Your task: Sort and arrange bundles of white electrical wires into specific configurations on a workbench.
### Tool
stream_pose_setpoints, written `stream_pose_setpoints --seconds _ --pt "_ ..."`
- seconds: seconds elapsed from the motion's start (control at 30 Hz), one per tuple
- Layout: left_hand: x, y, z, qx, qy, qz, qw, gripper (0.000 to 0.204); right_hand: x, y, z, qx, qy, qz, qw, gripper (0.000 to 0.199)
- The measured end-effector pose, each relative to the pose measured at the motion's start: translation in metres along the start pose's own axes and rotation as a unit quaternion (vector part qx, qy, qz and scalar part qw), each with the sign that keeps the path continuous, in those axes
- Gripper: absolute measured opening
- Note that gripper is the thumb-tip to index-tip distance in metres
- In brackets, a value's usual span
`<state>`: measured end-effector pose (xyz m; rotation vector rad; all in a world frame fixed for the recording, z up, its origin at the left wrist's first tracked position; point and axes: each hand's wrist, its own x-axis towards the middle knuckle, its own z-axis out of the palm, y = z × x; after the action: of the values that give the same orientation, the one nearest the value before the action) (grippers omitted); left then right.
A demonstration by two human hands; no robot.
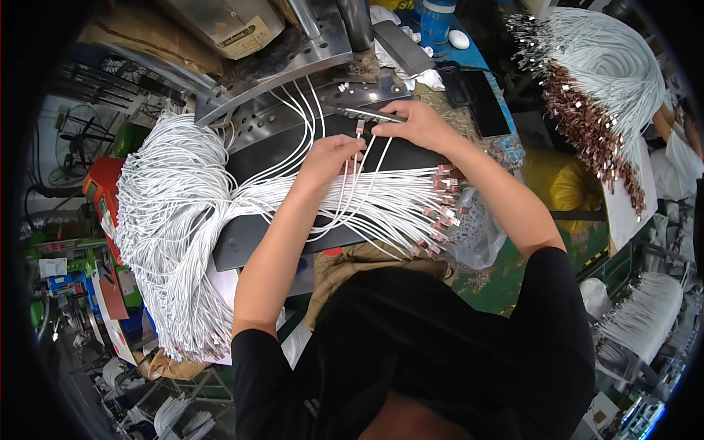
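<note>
My left hand is closed, thumb and fingers pinching thin white cables near their ends. Just above its fingertips stands a cable's connector plug, silver with a reddish part. My right hand is closed round a slim grey metal tool whose exact kind I cannot make out; it points left. A white cable runs down from below the right fingertips, and whether they grip it too I cannot tell. Below both hands, a bundle of white cables lies across a black board, its plugs fanned out to the right.
A large heap of white cables hangs at the left. Above stands a perforated metal frame. A blue cup and a dark phone-like slab are at the back right. Another coiled cable bundle lies far right, near someone's arm.
</note>
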<state>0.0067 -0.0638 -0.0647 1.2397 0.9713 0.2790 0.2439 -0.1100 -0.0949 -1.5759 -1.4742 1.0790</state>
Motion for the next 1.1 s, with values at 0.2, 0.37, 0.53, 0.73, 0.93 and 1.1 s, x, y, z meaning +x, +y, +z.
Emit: stream_pose_setpoints --seconds 0.2,0.37,0.53,0.73,0.93,1.1 --pt "0.007 -0.01 -0.014 -0.018 -0.026 -0.001 1.0 0.024 -0.01 -0.017 -0.005 0.068 -0.023 0.027 0.997 0.042" --pt "0.004 -0.002 -0.009 -0.002 -0.032 -0.024 0.999 0.024 -0.011 -0.015 -0.002 -0.01 -0.042 -0.018 0.999 0.043" --pt "-0.008 0.01 -0.012 -0.042 -0.027 -0.036 0.998 0.027 -0.012 -0.022 -0.008 0.105 -0.021 0.029 0.994 0.042" --pt "-0.009 0.005 -0.028 0.055 -0.092 -0.034 0.994 0.034 -0.005 -0.013 -0.005 0.085 0.005 0.016 0.996 0.042" --pt "-0.002 0.01 -0.027 0.015 0.006 -0.037 0.999 0.035 -0.008 -0.014 -0.005 0.109 -0.043 0.026 0.993 0.04" --pt "-0.016 0.009 -0.029 -0.014 -0.015 -0.016 1.0 0.029 -0.005 -0.015 -0.004 0.087 -0.034 0.029 0.995 0.038"
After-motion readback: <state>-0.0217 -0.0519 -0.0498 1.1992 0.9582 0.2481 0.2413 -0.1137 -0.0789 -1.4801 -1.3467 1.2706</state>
